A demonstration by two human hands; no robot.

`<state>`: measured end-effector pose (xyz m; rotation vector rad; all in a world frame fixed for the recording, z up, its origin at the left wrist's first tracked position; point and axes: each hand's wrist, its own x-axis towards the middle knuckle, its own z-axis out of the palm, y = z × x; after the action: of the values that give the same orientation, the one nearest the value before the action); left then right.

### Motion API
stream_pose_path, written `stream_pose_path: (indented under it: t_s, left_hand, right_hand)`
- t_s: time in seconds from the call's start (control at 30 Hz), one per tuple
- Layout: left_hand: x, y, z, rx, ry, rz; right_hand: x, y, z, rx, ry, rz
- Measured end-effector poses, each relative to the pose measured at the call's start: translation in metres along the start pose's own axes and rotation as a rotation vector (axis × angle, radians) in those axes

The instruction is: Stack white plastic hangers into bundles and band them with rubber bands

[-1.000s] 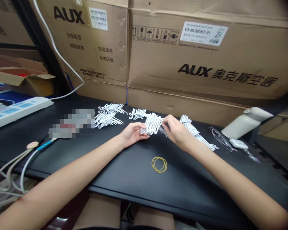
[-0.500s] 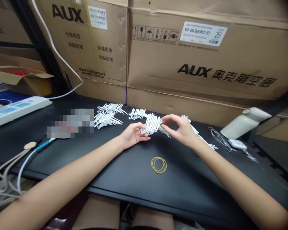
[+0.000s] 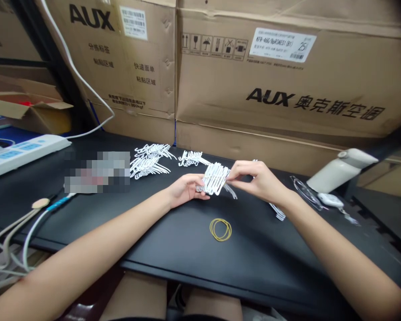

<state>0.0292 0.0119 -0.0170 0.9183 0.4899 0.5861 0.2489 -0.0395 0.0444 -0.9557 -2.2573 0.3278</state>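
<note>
As left hand (image 3: 186, 191) and right hand (image 3: 259, 180) pinch white hooks (image 3: 215, 179), open carton (image 3: 48, 117), red contents (image 3: 24, 103)

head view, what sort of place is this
Probably a storeroom or small workshop: big AUX cartons stand behind a black table, where bunches of white hooks lie.

Soft light fades into a dark upper-right corner.

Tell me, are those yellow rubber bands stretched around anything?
No, they're loose: the yellow rubber bands lie in open loops on the black tabletop.
</note>
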Motion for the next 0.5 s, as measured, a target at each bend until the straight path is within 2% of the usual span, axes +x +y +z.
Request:
stream_pose_path:
  t_s: [0.13, 0.23, 0.5]
  left_hand:
    - [0.000, -0.002, 0.003, 0.065, 0.013, 0.022]
    - [-0.001, -0.002, 0.006, 0.066, 0.027, 0.034]
    - [-0.001, 0.000, 0.002, -0.087, 0.039, 0.074]
  right_hand:
    - [-0.001, -0.010, -0.004, -0.088, -0.106, 0.058]
    - [-0.001, -0.012, -0.005, -0.148, -0.129, 0.080]
    - [0.001, -0.005, 0.007, -0.080, 0.032, -0.056]
